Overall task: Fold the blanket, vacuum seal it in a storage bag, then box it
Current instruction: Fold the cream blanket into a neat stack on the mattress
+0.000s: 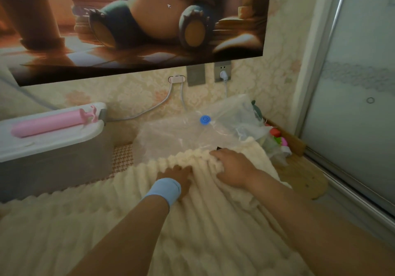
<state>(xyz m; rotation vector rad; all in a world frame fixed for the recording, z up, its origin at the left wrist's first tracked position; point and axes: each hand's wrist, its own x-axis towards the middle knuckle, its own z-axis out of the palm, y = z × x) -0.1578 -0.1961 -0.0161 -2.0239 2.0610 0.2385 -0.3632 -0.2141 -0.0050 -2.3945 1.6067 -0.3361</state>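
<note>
A cream ribbed fleece blanket point(119, 222) spreads across the lower half of the view. My left hand point(178, 176), with a light blue wristband, grips the blanket's far edge. My right hand point(232, 169) grips the same edge a little to the right, fingers curled into the fabric. Just beyond the edge lies a clear vacuum storage bag point(171, 135) with a blue round valve point(204, 119). A grey storage box point(57, 160) with a white lid stands at the left, and a pink hand pump point(51, 123) lies on the lid.
A large screen point(132, 23) hangs on the wall ahead, with wall sockets and cables below it. A wooden shelf point(299, 173) with colourful toys and plastic bags sits at the right. A frosted sliding door point(352, 104) closes off the right side.
</note>
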